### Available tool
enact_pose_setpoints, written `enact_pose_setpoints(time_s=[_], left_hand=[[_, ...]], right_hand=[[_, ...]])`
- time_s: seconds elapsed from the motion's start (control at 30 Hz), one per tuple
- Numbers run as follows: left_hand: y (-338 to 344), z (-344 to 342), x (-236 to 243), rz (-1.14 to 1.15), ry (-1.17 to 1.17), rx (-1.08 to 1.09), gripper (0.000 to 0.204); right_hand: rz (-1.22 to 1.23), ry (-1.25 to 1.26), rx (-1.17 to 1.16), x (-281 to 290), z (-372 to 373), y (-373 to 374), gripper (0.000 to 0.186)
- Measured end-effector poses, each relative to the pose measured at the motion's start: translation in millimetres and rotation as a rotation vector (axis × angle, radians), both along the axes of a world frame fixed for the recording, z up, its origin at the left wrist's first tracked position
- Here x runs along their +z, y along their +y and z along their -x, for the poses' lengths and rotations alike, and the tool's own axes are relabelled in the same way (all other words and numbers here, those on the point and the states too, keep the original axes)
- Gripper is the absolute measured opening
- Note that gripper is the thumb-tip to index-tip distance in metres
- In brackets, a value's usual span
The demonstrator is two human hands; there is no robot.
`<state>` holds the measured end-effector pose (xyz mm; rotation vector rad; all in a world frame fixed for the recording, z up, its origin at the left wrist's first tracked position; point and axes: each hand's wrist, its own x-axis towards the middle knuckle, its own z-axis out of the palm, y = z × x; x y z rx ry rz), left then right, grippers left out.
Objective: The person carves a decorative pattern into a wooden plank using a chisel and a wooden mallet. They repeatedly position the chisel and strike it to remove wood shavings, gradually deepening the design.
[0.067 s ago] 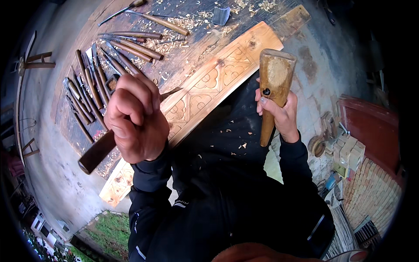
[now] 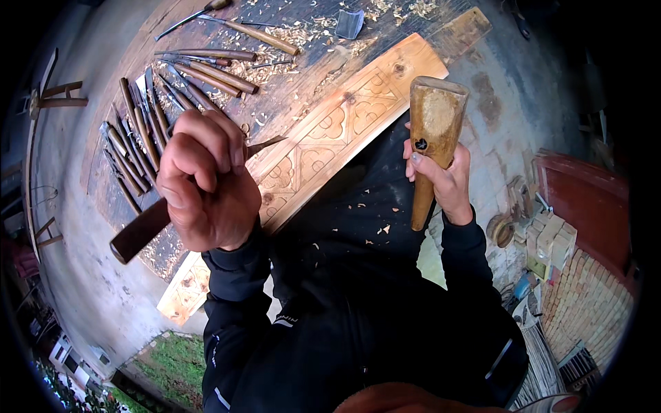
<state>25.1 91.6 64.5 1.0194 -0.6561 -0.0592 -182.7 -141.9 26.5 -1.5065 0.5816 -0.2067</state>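
My left hand (image 2: 210, 186) is wrapped around a wood-carving chisel (image 2: 140, 231). Its dark wooden handle sticks out at the lower left, and the tip of its blade shows past my fingers, at or over the carved board (image 2: 323, 148). That pale board runs diagonally across my lap and the bench edge, its face cut with a row of flower patterns inside diamond lines. Over to the right, my right hand (image 2: 447, 180) grips a wooden mallet (image 2: 441, 113) by its tapered handle, head upward, beside the board's far end. My left hand hides part of the board.
Several chisels and gouges (image 2: 141, 131) lie fanned on the worn workbench (image 2: 303, 89) among wood shavings (image 2: 303, 38). A grey square piece (image 2: 349, 25) sits farther back. Stacked pale blocks (image 2: 551, 237) stand on the floor at right, and a wooden stool or bench (image 2: 62, 96) at far left.
My left hand has shifted slightly left with the chisel, and the handle end has risen a little. My right hand and the mallet have barely moved.
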Motion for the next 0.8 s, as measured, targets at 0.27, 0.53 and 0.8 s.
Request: enact_pose_setpoints(time_s=[0.27,0.53,0.8], left_hand=[[2,-2,2,0.302,0.472,0.003,0.058],[4,-5,-11,0.265,0.475,-0.126,0.054],[-13,0,-9,0.298,0.557,0.029,0.056]], right_hand=[[0.01,0.03,0.003,5,-5,3,0.052],[0.001,0.013,0.002,4,-5,2,0.054],[0.022,0.031,0.014,6,-6,2,0.055]])
